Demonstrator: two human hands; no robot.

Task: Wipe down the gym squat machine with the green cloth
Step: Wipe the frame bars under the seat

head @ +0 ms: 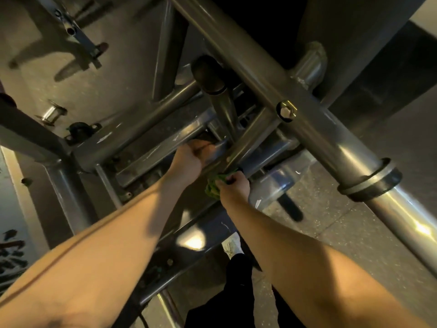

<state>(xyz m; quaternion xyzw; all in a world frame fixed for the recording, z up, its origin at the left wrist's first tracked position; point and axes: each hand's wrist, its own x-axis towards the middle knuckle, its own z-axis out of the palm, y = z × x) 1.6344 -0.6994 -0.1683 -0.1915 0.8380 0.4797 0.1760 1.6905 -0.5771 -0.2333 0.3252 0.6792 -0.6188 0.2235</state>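
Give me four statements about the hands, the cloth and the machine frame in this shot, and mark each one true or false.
1. The green cloth is held in the right hand. True.
2. The left hand hangs free and touches nothing. False: its fingers are curled around a frame tube.
3. A hex bolt sits on the thick diagonal tube. True.
4. Long sleeves cover both arms down to the wrists. False: the forearms are bare.
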